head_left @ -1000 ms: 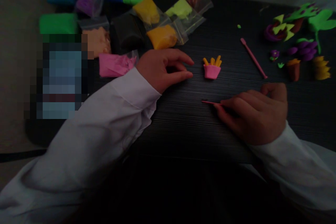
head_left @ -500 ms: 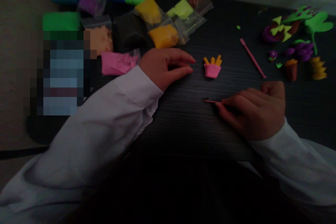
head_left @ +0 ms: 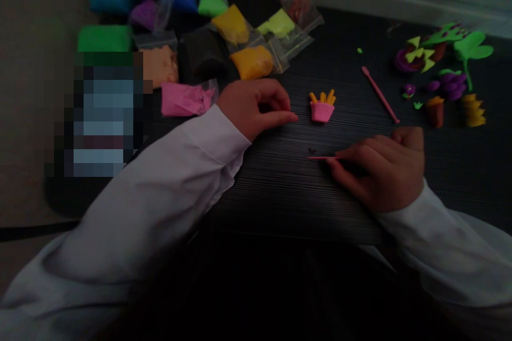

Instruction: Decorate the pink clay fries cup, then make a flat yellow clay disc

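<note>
Pink clay cup with orange sticks poking out of its top is on the bench, between the hands and a bit farther from the person than the right one; from my end I can't tell if it stands or lies. Neither hand is on it. Left hand is the change: over the last half second its fingers have curled down toward the thumb, leaving a small gap. It hovers near the cup's left side; I see nothing in it. Right hand keeps the same pinch, thumb and forefinger closed on a thin pink stick, free end pointing left, below the cup. Dark specks now show just beside that end, absent a second ago; too dim to say what they are. Cup looks unmoved, so I read this as a regrip or pause, no contact work yet. Farther out: pink tool lying loose right of the cup, finished-looking clay pieces beyond it, bagged pink clay by the left wrist, more colour bags behind.
</note>
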`<action>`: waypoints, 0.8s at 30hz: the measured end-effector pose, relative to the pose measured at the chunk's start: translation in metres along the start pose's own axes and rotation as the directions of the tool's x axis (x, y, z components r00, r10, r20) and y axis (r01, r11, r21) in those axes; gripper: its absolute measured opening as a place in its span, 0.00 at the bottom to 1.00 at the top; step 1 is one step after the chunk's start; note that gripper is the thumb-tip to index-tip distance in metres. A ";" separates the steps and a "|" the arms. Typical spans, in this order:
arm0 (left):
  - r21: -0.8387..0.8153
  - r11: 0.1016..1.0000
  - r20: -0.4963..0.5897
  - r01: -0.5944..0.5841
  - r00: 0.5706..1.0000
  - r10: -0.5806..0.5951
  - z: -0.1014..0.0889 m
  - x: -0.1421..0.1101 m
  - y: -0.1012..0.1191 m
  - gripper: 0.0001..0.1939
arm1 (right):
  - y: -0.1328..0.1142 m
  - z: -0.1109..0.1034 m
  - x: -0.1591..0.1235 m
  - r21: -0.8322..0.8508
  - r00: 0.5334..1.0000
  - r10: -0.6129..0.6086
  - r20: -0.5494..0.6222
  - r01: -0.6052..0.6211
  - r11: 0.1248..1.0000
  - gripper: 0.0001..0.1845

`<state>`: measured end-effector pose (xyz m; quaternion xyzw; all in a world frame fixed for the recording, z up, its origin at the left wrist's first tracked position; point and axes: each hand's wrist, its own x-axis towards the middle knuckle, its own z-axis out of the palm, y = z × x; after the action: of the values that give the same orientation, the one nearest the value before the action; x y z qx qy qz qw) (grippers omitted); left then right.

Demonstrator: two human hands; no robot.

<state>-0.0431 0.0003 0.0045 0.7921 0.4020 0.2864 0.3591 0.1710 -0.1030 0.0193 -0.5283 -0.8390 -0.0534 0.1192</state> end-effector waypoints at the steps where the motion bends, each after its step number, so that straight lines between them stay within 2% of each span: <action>1: 0.015 1.000 -0.008 -0.011 1.000 0.011 0.000 0.000 0.000 0.11 | 0.001 -0.001 0.000 0.020 0.999 0.015 -0.043 -0.014 1.000 0.10; 4: 0.036 0.998 0.006 -0.054 0.999 0.054 -0.001 0.000 0.001 0.12 | 0.005 -0.002 0.000 0.075 0.987 0.084 -0.134 -0.074 0.994 0.10; 7: 0.031 0.998 0.063 -0.055 0.997 0.053 -0.002 -0.002 0.003 0.12 | 0.010 -0.003 0.001 0.117 0.977 0.176 -0.121 -0.162 0.980 0.10; 10: -0.007 0.998 0.161 -0.062 0.985 0.062 -0.003 -0.007 0.009 0.10 | 0.015 -0.004 0.004 0.149 0.948 0.269 -0.170 -0.245 0.958 0.09; 14: -0.044 0.990 0.385 -0.135 0.912 0.141 -0.002 -0.012 0.018 0.08 | 0.022 -0.005 0.005 0.157 0.895 0.398 -0.204 -0.371 0.915 0.11; 16: -0.035 0.975 0.435 -0.219 0.875 0.212 0.001 -0.014 0.022 0.08 | 0.024 -0.006 0.004 0.152 0.883 0.429 -0.192 -0.405 0.901 0.12; 20: 0.106 0.904 0.359 -0.415 0.863 0.354 0.009 -0.014 0.025 0.07 | 0.025 -0.007 0.002 0.142 0.883 0.435 -0.177 -0.415 0.899 0.14; 24: 0.232 0.820 0.316 -0.523 0.838 0.445 0.018 -0.016 0.023 0.08 | 0.024 -0.006 0.002 0.139 0.889 0.422 -0.179 -0.402 0.905 0.14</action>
<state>-0.0276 -0.0291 0.0098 0.9439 0.1774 0.2011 0.1928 0.1923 -0.0926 0.0245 -0.6796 -0.6924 -0.0398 0.2391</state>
